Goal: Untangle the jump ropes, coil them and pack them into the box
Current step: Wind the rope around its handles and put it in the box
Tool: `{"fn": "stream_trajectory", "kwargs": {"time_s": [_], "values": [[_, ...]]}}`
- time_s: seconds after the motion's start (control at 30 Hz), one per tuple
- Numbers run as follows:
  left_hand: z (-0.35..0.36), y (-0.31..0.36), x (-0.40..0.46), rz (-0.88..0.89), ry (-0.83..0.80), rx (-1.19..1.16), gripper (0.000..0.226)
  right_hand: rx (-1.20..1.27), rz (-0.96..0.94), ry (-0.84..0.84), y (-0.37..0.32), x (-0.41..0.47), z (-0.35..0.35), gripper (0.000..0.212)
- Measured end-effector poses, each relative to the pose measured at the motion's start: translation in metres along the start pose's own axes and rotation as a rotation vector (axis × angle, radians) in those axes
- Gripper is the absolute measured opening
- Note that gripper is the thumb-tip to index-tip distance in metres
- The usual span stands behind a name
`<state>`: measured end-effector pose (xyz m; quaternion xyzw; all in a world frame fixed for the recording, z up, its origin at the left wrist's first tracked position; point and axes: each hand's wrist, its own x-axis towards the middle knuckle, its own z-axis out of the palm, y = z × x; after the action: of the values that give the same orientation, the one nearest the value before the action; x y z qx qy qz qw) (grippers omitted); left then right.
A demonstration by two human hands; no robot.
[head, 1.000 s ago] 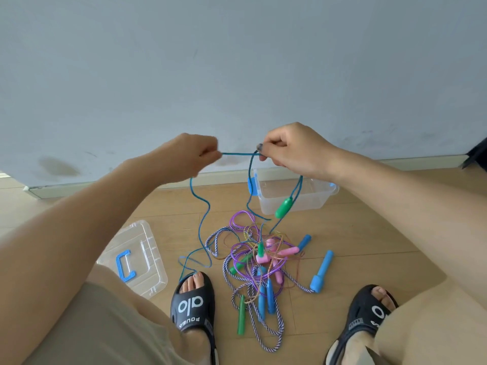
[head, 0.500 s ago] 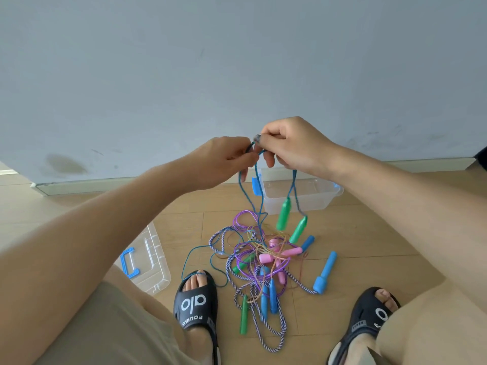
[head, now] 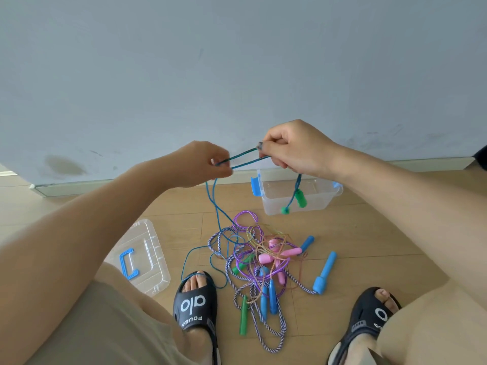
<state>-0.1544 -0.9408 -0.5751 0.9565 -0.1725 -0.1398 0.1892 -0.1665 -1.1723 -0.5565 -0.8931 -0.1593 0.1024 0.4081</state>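
Observation:
A thin blue jump rope is stretched as two strands between my hands, held up in front of the wall. My left hand pinches its left end and my right hand grips the gathered loops. Two green handles hang from my right hand over the clear plastic box. The rope's slack trails down to the floor. A tangle of other ropes, purple, striped and thin orange, with pink, blue and green handles, lies on the wooden floor between my feet.
The box's clear lid with a blue handle lies on the floor at left. My feet in black sandals flank the tangle. A loose blue handle lies to the right. The grey wall stands close behind.
My hands, touching half a second ago, have moved apart, drawing two rope strands taut between them. The green handles have swung up over the box.

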Motion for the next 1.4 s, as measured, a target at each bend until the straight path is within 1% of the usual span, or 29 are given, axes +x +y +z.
{"fn": "stream_trajectory", "kwargs": {"time_s": [0.07,0.13,0.2,0.23,0.27,0.3,0.33,0.37,0.4,0.43,0.47,0.5,0.57,0.6,0.67,0.7,0.77,0.83,0.9,0.97,1.0,1.03,1.1,1.13,1.2,1.27,1.33,1.4], "values": [[0.002,-0.022,0.001,-0.109,-0.105,0.234,0.017,0.01,0.018,0.027,0.002,0.001,-0.005,0.026],[0.005,-0.038,0.0,-0.221,-0.213,0.376,0.012,0.035,0.033,0.045,0.003,0.002,-0.009,0.027],[0.01,-0.047,0.0,-0.276,-0.255,0.423,0.018,0.056,0.042,0.049,0.004,0.001,-0.01,0.027],[0.012,-0.048,0.001,-0.255,-0.235,0.376,0.025,0.067,0.043,0.046,0.003,0.001,-0.009,0.027],[0.014,-0.045,0.003,-0.208,-0.192,0.26,0.035,0.08,0.044,0.041,0.002,0.001,-0.007,0.027],[0.016,-0.036,0.003,-0.143,-0.146,0.09,0.045,0.092,0.044,0.035,0.001,0.001,-0.004,0.026],[0.017,-0.023,0.002,-0.073,-0.114,-0.094,0.049,0.1,0.043,0.029,-0.001,0.001,-0.002,0.026],[0.017,-0.01,0.002,-0.012,-0.097,-0.247,0.047,0.104,0.042,0.024,-0.002,0.002,0.0,0.026],[0.018,0.003,0.003,0.039,-0.082,-0.342,0.041,0.109,0.042,0.022,-0.004,0.002,0.002,0.026],[0.019,0.015,0.004,0.078,-0.06,-0.384,0.036,0.12,0.043,0.021,-0.005,0.003,0.004,0.027],[0.02,0.024,0.004,0.11,-0.026,-0.381,0.034,0.14,0.043,0.019,-0.007,0.003,0.004,0.028],[0.02,0.031,0.004,0.134,0.038,-0.327,0.037,0.17,0.047,0.019,-0.008,0.004,0.005,0.029],[0.022,0.037,0.006,0.155,0.239,-0.154,0.047,0.272,0.081,0.032,-0.01,0.005,0.006,0.028],[0.022,0.039,0.006,0.158,0.334,-0.106,0.05,0.342,0.111,0.041,-0.01,0.006,0.007,0.027],[0.02,0.046,0.005,0.229,0.444,-0.104,0.045,0.488,0.176,0.052,-0.012,0.007,0.006,0.025],[0.018,0.049,0.005,0.282,0.455,-0.102,0.04,0.556,0.204,0.052,-0.013,0.007,0.006,0.021],[0.018,0.056,0.002,0.337,0.4,-0.113,0.033,0.693,0.249,0.06,-0.014,0.007,0.003,0.009],[0.021,0.058,-0.002,0.301,0.243,-0.188,0.033,0.856,0.299,0.084,-0.013,0.007,0.001,0.001],[0.029,0.053,-0.002,0.216,0.069,-0.242,0.046,1.065,0.361,0.116,-0.013,0.008,-0.002,0.004],[0.038,0.051,-0.001,0.144,-0.061,-0.265,0.059,1.255,0.401,0.143,-0.014,0.009,-0.004,0.009],[0.042,0.052,0.0,0.132,-0.102,-0.284,0.058,1.319,0.41,0.15,-0.015,0.009,-0.005,0.011],[0.045,0.053,0.001,0.132,-0.134,-0.318,0.05,1.366,0.413,0.153,-0.015,0.009,-0.005,0.012],[0.047,0.057,0.0,0.148,-0.18,-0.396,0.031,1.416,0.404,0.159,-0.015,0.01,-0.005,0.01],[0.047,0.059,0.0,0.155,-0.21,-0.447,0.03,1.418,0.398,0.17,-0.015,0.01,-0.005,0.008],[0.047,0.063,-0.002,0.131,-0.29,-0.54,0.036,1.381,0.397,0.224,-0.012,0.01,-0.007,0.004],[0.045,0.065,-0.004,0.082,-0.334,-0.591,0.037,1.332,0.421,0.307,-0.007,0.011,-0.012,0.006],[0.043,0.066,-0.006,0.017,-0.366,-0.681,0.034,1.292,0.47,0.381,0.001,0.012,-0.019,0.005],[0.04,0.065,-0.007,-0.047,-0.394,-0.768,0.033,1.272,0.517,0.419,0.008,0.012,-0.025,0.007]]}}
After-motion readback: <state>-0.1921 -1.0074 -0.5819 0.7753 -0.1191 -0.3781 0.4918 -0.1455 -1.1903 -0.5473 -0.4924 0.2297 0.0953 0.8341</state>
